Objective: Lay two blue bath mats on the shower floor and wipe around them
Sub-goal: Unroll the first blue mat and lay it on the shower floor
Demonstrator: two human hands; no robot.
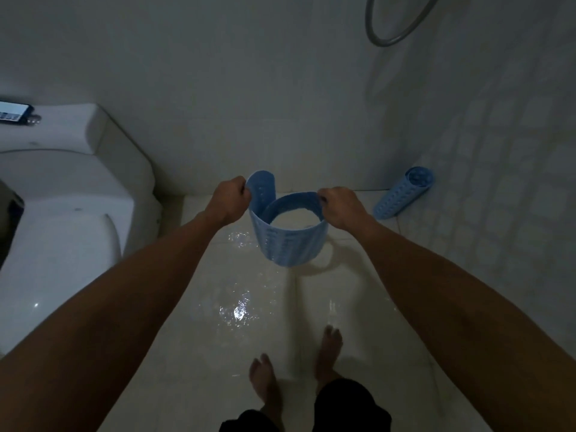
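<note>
Phone point(14, 112) on toilet tank point(78, 126) cut by left edge, screen content too small to read. Shower hose point(392, 35) loop cut off at top edge. Fingertips of left hand point(229, 198) and right hand point(341, 207) hidden behind curled blue mat point(290, 244)

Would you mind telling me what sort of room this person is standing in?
It looks like a small home bathroom with an open shower area: a white toilet on the left, a shower hose looping down the tiled wall, and a wet, glossy tiled floor underfoot.
</note>
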